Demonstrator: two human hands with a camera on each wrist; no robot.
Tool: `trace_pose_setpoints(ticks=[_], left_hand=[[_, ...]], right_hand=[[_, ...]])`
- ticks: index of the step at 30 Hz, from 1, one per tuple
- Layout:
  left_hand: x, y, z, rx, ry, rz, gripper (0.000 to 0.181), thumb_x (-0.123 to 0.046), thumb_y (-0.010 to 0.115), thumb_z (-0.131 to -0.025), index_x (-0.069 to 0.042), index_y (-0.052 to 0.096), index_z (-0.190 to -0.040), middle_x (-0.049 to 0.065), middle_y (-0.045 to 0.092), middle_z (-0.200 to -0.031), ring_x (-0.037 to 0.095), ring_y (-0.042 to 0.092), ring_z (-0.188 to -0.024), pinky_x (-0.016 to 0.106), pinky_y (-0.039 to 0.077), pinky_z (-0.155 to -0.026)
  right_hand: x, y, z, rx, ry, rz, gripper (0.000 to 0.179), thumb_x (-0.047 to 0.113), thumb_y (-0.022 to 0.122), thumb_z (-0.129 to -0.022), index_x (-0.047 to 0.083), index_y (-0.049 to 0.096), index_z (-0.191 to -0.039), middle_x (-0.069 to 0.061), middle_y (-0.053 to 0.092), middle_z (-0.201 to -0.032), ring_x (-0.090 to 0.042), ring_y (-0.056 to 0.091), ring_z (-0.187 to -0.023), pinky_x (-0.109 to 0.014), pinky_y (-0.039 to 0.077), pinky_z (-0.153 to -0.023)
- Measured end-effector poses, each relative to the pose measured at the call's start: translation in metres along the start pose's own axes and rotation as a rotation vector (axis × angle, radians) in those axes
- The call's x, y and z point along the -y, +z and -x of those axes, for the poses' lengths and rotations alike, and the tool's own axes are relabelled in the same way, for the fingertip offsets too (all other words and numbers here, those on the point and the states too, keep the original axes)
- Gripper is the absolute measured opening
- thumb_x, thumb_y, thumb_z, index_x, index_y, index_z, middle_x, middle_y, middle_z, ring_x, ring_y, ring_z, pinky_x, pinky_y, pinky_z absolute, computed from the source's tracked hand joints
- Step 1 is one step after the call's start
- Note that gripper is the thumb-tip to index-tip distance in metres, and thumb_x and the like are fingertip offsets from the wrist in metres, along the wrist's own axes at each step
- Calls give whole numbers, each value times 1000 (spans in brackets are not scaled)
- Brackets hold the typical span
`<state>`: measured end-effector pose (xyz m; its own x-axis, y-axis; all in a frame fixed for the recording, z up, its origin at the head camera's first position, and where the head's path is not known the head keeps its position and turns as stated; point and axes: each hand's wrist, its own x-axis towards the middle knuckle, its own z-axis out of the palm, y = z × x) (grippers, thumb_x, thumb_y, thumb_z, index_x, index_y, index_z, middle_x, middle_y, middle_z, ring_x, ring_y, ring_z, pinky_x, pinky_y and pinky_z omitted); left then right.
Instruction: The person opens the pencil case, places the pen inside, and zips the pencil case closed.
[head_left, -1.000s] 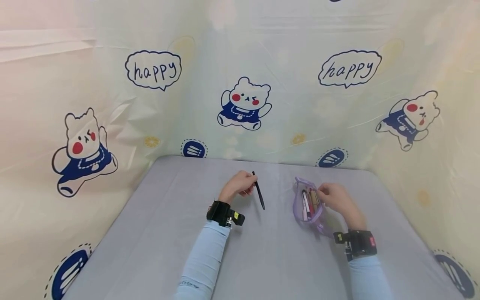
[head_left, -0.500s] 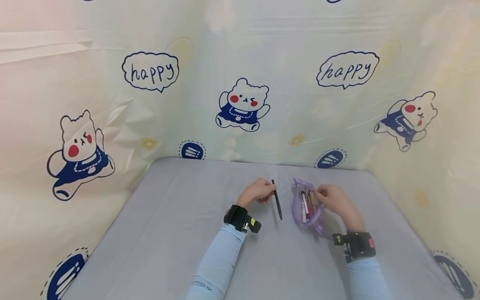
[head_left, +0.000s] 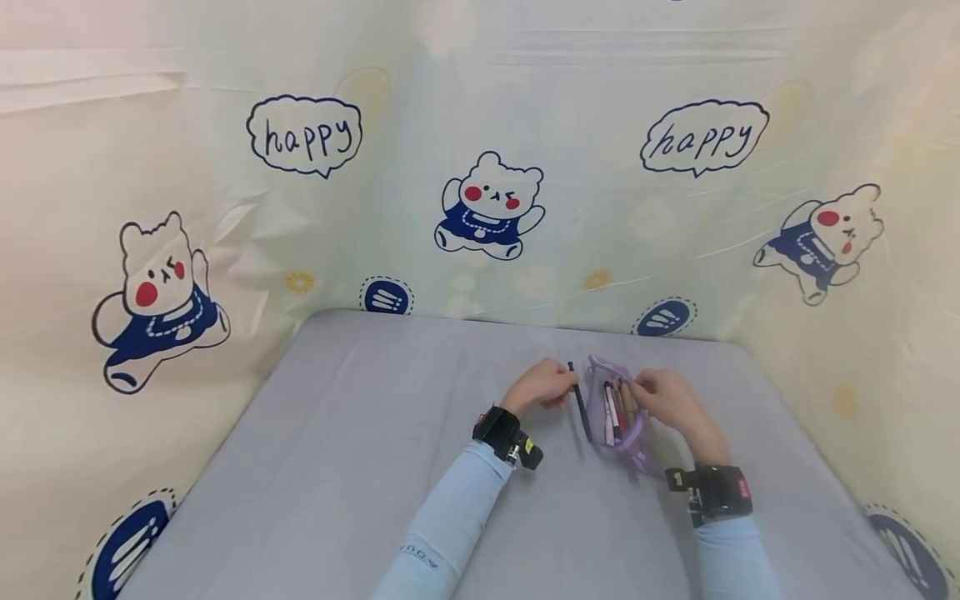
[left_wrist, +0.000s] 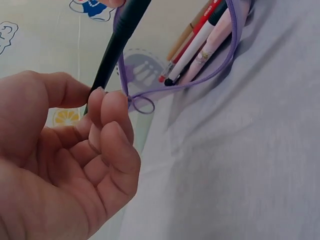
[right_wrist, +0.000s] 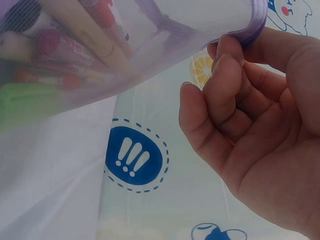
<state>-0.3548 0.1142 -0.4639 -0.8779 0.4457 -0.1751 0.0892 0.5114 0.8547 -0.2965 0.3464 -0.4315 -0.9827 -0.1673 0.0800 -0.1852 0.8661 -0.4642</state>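
Between thumb and fingers, my left hand (head_left: 543,383) pinches a black pen (head_left: 581,410) near its upper end. The pen slants downward beside the left rim of a purple mesh pencil case (head_left: 594,417). My right hand (head_left: 670,402) pinches the case's right rim, and its mouth gapes open. Inside lie several pens (left_wrist: 200,47), with white, red, tan and pink barrels. Through the mesh in the right wrist view, a green item (right_wrist: 30,102) shows at the bottom of the case; its kind is unclear. In the left wrist view, the black pen crosses in front of the purple edging.
A grey cloth covers the table (head_left: 360,433). Behind it and at both sides hangs a pale curtain (head_left: 585,150) printed with cartoon bears and the word "happy". Each wrist wears a black camera strap (head_left: 497,427).
My left hand has carried the black pen rightward across the table, up to the pencil case's left side. The right hand keeps its grip on the rim, almost unmoved.
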Motion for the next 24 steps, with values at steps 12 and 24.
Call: trace_pose_setpoints(ticks=[12,24], left_hand=[[-10,26,-12,-50,-17,50,39,-29,51,-98,-8,60,-65,-1,57,-56,14,54,-49,28,48,-50],[-13,47,-19,-53,-36,42,41,-29,53,-98,-13,55,-59,0,59,-56,13,57,-48,24,48,-47]], right_hand=[[-1,3,2,35,19,4,23,17,56,-97,-2,67,-104,-10,70,-86,-16,61,-71,-30,50,-62],[2,-1,-1,37,9,-9,23,16,56,-96,-3,67,-102,-11,70,-84,-17,61,-70,-30,49,-61]])
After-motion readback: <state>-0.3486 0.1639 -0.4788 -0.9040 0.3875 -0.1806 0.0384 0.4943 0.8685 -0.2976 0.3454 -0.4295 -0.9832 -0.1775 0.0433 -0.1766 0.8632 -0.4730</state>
